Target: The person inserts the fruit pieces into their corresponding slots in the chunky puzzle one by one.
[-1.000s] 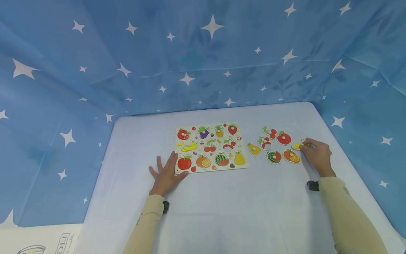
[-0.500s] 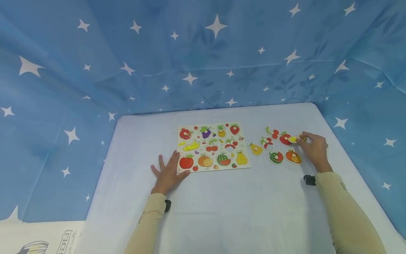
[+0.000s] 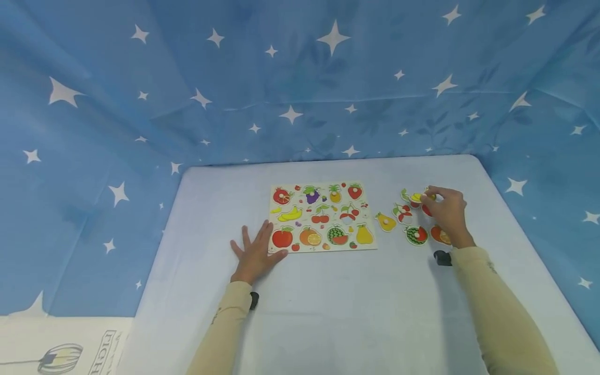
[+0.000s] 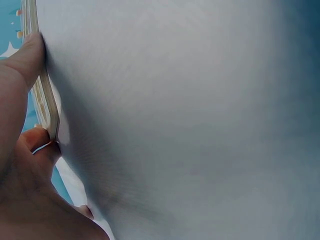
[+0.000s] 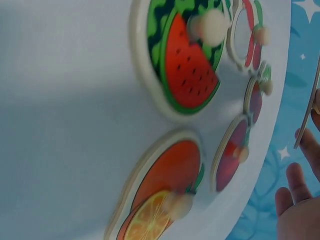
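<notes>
My left hand (image 3: 253, 260) lies with fingers spread at the near left corner of a wooden fruit puzzle board (image 3: 337, 249). In the left wrist view its thumb (image 4: 34, 55) touches the edge of the board. My right hand (image 3: 447, 213) pinches a banana puzzle piece (image 3: 415, 197), lifted over the loose pieces. The right wrist view shows this piece edge-on (image 5: 308, 110). Below the hand are an apple piece (image 3: 426, 210) and an orange piece (image 3: 438, 234), both partly covered. The banana piece partly hides a cherry piece (image 3: 404, 194).
Between board and right hand lie a pear piece (image 3: 386, 222), a watermelon piece (image 3: 416, 236) and a red piece with green leaves (image 3: 402, 213), all knobbed. Pieces with knobs, among them a strawberry (image 3: 354, 191), sit in the board's top row. Starred blue cloth (image 3: 290, 125) surrounds the white table (image 3: 328, 312).
My right hand has carried the banana piece leftward and away from me, from beside the apple piece to over the cherry piece. The left hand keeps its place at the board's corner.
</notes>
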A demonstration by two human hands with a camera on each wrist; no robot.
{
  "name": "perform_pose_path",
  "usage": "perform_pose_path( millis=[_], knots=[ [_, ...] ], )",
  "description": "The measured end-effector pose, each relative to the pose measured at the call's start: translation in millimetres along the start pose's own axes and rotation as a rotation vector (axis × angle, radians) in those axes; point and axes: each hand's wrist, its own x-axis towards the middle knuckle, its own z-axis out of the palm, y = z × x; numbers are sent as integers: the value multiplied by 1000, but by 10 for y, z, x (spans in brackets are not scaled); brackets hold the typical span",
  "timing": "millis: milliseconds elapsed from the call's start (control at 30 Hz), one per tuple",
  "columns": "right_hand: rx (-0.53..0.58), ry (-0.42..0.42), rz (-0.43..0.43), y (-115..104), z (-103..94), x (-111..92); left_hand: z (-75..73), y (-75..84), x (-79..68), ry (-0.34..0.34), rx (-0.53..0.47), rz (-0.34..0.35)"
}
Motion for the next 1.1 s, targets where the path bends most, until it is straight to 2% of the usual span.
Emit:
perform_pose_path(
  millis=[67, 267, 367, 600, 767, 933, 1100],
  knots=[
    [10, 7, -56, -42, 54, 10, 6, 4, 7, 1, 2, 2],
    [34, -48, -45, -170, 205, 49, 17, 21, 21, -5, 9, 1],
    [-1, -58, -77, -249, 305, 83, 16, 26, 24, 7, 14, 0],
    [-77, -94, -95, -481, 548, 89, -3, 25, 18, 8, 0, 0],
    [-59, -118, -135, -602, 730, 55, -4, 4, -4, 37, -4, 21],
    [-23, -127, -189, -724, 903, 6, -10, -2, -16, 27, 8, 16],
    [26, -171, -243, -858, 1070, -16, -23, 5, -33, 19, 10, 9]
  ],
)
